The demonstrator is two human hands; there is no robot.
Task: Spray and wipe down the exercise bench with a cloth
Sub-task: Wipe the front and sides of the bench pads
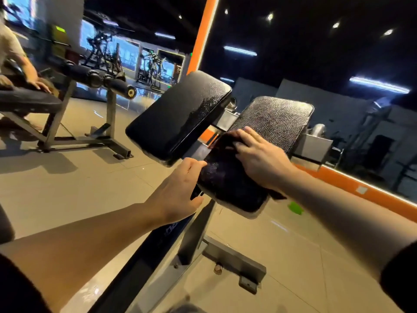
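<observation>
Two hands, right hand flat on cloth

your right hand lies on a dark cloth over a black pad with a pebbled, glossy grain. left of that pad, the second pad is smooth black with a wet sheen. behind it, an orange pillar. right of the pad, an orange strip; below it, a green blob on the beige floor.
</observation>
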